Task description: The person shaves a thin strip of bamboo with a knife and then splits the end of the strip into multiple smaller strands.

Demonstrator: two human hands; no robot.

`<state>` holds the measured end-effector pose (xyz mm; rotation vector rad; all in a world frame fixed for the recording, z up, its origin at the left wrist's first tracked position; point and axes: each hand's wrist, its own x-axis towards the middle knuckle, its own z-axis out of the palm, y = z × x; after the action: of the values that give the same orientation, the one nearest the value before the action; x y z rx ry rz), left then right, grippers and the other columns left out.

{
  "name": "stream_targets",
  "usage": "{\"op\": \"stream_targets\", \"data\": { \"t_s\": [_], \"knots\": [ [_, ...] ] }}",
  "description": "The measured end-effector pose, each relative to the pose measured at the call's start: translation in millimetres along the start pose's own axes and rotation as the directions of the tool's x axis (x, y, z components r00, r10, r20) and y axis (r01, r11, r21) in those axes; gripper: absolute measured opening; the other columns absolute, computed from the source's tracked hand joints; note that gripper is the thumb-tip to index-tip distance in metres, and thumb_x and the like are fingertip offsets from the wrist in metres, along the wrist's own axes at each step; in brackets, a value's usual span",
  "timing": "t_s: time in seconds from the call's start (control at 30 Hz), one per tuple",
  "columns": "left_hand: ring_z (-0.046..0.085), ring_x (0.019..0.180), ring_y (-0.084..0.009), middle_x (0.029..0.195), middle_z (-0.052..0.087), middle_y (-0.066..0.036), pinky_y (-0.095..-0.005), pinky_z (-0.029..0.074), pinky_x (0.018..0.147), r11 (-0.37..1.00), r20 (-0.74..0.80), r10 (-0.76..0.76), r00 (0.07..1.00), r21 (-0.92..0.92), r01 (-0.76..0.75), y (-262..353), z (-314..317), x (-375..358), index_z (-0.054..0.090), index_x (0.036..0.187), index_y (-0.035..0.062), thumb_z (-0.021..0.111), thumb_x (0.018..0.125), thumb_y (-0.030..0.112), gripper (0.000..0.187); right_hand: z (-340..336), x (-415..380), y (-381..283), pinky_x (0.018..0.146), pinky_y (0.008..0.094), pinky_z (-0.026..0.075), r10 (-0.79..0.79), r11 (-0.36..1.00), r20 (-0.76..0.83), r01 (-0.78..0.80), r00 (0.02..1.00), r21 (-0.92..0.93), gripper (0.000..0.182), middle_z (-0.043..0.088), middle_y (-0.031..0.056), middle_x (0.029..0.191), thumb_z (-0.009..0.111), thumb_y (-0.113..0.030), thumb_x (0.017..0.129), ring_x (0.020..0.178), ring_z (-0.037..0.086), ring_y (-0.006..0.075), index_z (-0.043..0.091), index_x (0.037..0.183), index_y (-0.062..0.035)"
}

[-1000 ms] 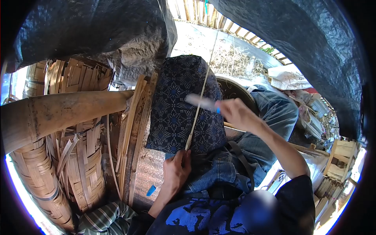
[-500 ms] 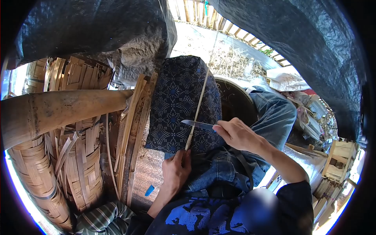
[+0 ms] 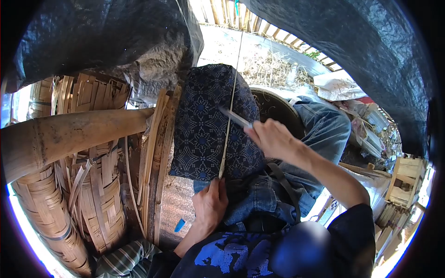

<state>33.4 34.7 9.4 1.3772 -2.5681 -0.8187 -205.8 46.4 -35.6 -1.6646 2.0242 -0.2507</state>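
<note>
My left hand [image 3: 211, 204] is closed on the near end of a thin pale strip [image 3: 225, 147], which looks like split bamboo. The strip runs away from me over a dark blue patterned cloth [image 3: 199, 125] and past its far edge. In my right hand [image 3: 273, 139] is a knife [image 3: 236, 118], fingers wrapped round its handle. Its blade crosses the strip above the middle of the cloth, pointing left and away. The cloth is draped over my lap, and its underside is hidden.
To the left stand woven bamboo baskets [image 3: 99, 204], with a thick bamboo pole [image 3: 79, 134] across them. Dark plastic sheeting [image 3: 352, 41] hangs overhead. A small blue piece [image 3: 180, 225] lies on the ground by my left forearm. A wooden crate [image 3: 405, 180] stands at right.
My right hand and the knife have moved away from me along the strip. The strip's far end now reaches well past the cloth. My left hand stays closed at the near end.
</note>
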Motion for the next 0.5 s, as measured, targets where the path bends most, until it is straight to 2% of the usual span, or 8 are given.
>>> {"op": "stream_targets", "data": {
  "t_s": [0.03, 0.07, 0.17, 0.23, 0.27, 0.3, 0.37, 0.5],
  "knots": [
    [0.058, 0.047, -0.0349, 0.053, 0.058, -0.015, -0.0429, 0.044, 0.042, 1.000, -0.002, 0.003, 1.000, -0.009, -0.003, 0.1, -0.6, -0.1, 0.057, 0.077, 0.0065, 0.060, 0.087, 0.016, 0.014, -11.9, 18.9, 5.1, 0.035, 0.0341, 0.040, 0.130, 0.991, 0.115, -0.132, 0.985, 0.008, 0.035, 0.047, 0.0106, 0.048, 0.048, -0.028, 0.096, 0.039, 0.051, 0.0197, 0.050, 0.072, -0.0031],
    [0.058, 0.047, -0.0349, 0.053, 0.058, -0.015, -0.0429, 0.044, 0.042, 1.000, -0.006, 0.012, 1.000, -0.012, -0.012, -0.2, -1.6, -1.9, 0.057, 0.077, 0.0065, 0.060, 0.087, 0.016, 0.014, 23.0, 38.7, 49.6, 0.025, 0.0278, 0.036, -0.061, 0.994, -0.110, 0.050, 0.992, -0.101, 0.043, 0.043, 0.0027, 0.043, 0.036, -0.029, 0.101, 0.031, 0.041, 0.0112, 0.050, 0.069, -0.0031],
    [0.058, 0.047, -0.0349, 0.054, 0.058, -0.016, -0.0434, 0.044, 0.043, 0.995, 0.012, -0.028, 1.000, -0.098, 0.029, -2.5, -5.5, 2.4, 0.057, 0.076, 0.0066, 0.060, 0.086, 0.016, 0.015, -19.6, 52.3, 53.3, 0.023, 0.0252, 0.027, 0.041, 0.996, -0.222, -0.023, 0.974, 0.086, 0.041, 0.044, 0.0020, 0.044, 0.034, -0.028, 0.101, 0.029, 0.036, 0.0084, 0.049, 0.073, -0.0023],
    [0.058, 0.048, -0.0352, 0.055, 0.058, -0.016, -0.0439, 0.044, 0.043, 0.992, 0.026, -0.097, 0.995, -0.076, 0.099, -1.5, -8.7, 2.9, 0.058, 0.076, 0.0069, 0.061, 0.086, 0.016, 0.014, -27.8, 26.4, 18.7, 0.024, 0.0262, 0.024, -0.035, 0.907, -0.293, 0.153, 0.955, 0.391, 0.039, 0.042, 0.0016, 0.043, 0.034, -0.027, 0.101, 0.029, 0.033, 0.0086, 0.048, 0.075, -0.0022],
    [0.058, 0.048, -0.0352, 0.055, 0.058, -0.016, -0.0439, 0.044, 0.043, 0.990, 0.030, -0.114, 0.993, -0.077, 0.116, -0.5, -10.1, 2.3, 0.058, 0.076, 0.0069, 0.061, 0.086, 0.016, 0.014, -19.5, 8.6, 9.7, 0.025, 0.0272, 0.025, -0.133, 0.923, -0.214, 0.200, 0.968, 0.328, 0.035, 0.043, 0.0024, 0.042, 0.036, -0.025, 0.101, 0.030, 0.036, 0.0091, 0.048, 0.078, -0.0017],
    [0.058, 0.048, -0.0350, 0.056, 0.059, -0.016, -0.0437, 0.044, 0.043, 0.992, 0.031, -0.100, 0.995, -0.068, 0.102, 0.8, -10.1, 5.7, 0.058, 0.077, 0.0070, 0.061, 0.085, 0.016, 0.013, -37.7, -8.6, -14.8, 0.026, 0.0308, 0.029, -0.006, 0.875, 0.013, -0.001, 1.000, 0.484, 0.033, 0.046, 0.0060, 0.043, 0.041, -0.025, 0.099, 0.030, 0.044, 0.0137, 0.048, 0.077, -0.0017],
    [0.059, 0.048, -0.0348, 0.057, 0.059, -0.016, -0.0434, 0.044, 0.043, 0.994, 0.047, -0.091, 0.995, -0.058, 0.094, 0.7, -7.6, 7.1, 0.059, 0.078, 0.0072, 0.061, 0.085, 0.016, 0.012, -25.0, -33.9, -27.3, 0.036, 0.0400, 0.038, -0.081, 0.916, -0.016, 0.081, 0.997, 0.393, 0.033, 0.050, 0.0137, 0.046, 0.050, -0.026, 0.095, 0.038, 0.054, 0.0278, 0.050, 0.073, -0.0013],
    [0.060, 0.049, -0.0335, 0.061, 0.062, -0.015, -0.0421, 0.046, 0.043, 0.998, 0.042, -0.046, 0.998, -0.031, 0.048, -2.5, -4.6, 6.0, 0.060, 0.080, 0.0070, 0.060, 0.086, 0.016, 0.011, -8.1, -47.0, -34.2, 0.036, 0.0386, 0.038, -0.101, 0.953, -0.019, 0.103, 0.995, 0.285, 0.036, 0.050, 0.0125, 0.045, 0.052, -0.030, 0.094, 0.038, 0.053, 0.0278, 0.050, 0.070, -0.0026]
  ]
}}
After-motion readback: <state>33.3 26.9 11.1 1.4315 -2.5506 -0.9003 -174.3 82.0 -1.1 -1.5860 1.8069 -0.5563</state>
